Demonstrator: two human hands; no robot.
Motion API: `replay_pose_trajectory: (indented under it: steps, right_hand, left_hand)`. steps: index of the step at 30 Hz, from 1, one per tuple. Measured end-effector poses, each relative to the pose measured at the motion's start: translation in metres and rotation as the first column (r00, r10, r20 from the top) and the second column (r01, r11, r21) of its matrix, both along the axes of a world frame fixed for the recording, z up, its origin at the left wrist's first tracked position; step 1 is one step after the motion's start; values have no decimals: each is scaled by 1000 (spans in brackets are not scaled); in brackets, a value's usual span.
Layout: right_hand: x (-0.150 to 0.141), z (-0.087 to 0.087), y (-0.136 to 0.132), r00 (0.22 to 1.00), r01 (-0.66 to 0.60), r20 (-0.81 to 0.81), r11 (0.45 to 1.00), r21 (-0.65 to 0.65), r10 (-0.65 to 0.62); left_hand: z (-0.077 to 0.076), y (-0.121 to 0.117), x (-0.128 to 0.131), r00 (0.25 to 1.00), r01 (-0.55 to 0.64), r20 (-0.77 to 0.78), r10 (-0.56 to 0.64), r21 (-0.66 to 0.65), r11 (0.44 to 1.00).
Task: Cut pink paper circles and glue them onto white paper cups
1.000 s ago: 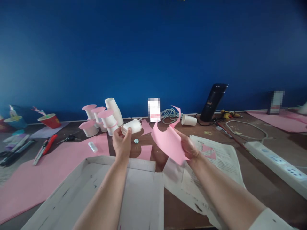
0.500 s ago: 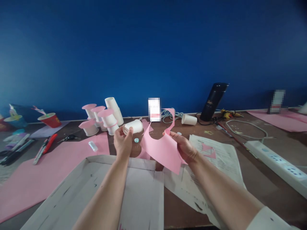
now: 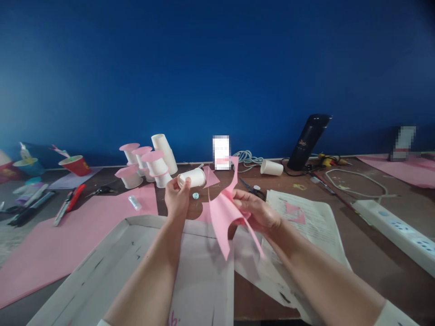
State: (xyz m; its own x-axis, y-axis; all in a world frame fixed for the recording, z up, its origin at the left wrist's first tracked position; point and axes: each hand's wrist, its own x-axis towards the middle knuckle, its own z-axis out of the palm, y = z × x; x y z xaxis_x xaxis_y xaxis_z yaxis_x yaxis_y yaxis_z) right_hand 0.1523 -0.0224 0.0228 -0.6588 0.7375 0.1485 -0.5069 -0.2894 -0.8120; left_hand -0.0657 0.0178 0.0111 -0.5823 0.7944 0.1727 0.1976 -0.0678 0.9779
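My left hand is closed around a white paper cup, tipped on its side above the table. In my right hand a pink paper offcut is pinched and crumpled, with its cut strips hanging down and one sticking up. A small light-blue cap lies near the cup. Left of my left hand stand several white cups with pink paper discs on them, beside a tall stack of white cups. Dark-handled scissors lie partly hidden behind my right hand.
A white cardboard tray lies in front, pink sheets to its left with a red utility knife. To the right are printed papers, a lying cup, a black flask and a power strip.
The pink offcut has turned and been crumpled in my right hand, uncovering the scissors behind it. My left hand still holds the cup. The view has shifted slightly.
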Motion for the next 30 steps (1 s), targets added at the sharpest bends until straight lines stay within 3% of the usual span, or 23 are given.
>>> replay_pose_trajectory:
  steps: [4,7,11,13,15,17,19,21,23,26,28,30]
  right_hand:
    - [-18,1,-24,950,-309,89,946,101,301]
    - [-29,-2,-42,753,-643,260,761,88,605]
    - [-42,-5,-58,481,-863,295,505,-5,825]
    - [-45,-1,-60,455,-884,310,466,42,835]
    - [-45,6,-59,533,-832,418,544,104,735]
    - [-43,11,-56,705,-673,431,722,158,563]
    - [-41,8,-49,838,-417,463,887,199,289]
    - [-40,-1,-39,826,-124,560,953,278,-56]
    - [-38,-12,-29,707,74,639,930,360,-304]
    - [-35,-20,-18,576,224,593,806,549,-563]
    - [-31,-19,-15,496,252,535,703,665,-684]
    - [-28,-18,-14,418,179,495,603,778,-762]
  left_hand:
    - [-3,1,2,1000,-5,-11,5,-24,1000]
    - [-6,4,2,1000,-22,13,23,-40,999]
    - [-10,7,2,999,-11,34,12,-26,1000]
    - [-12,8,1,999,3,37,-2,-18,1000]
    - [-14,8,0,999,12,36,-11,-18,1000]
    - [-15,8,-1,999,14,29,-13,-17,1000]
    - [-17,8,-2,1000,23,15,-23,0,1000]
    - [-17,8,-2,999,45,-5,-45,20,999]
    - [-17,8,-2,998,53,-17,-52,20,998]
    - [-15,7,-1,999,47,-12,-47,1,999]
    - [-14,6,0,999,51,-5,-51,-2,999]
    - [-13,6,0,999,54,0,-54,-8,998]
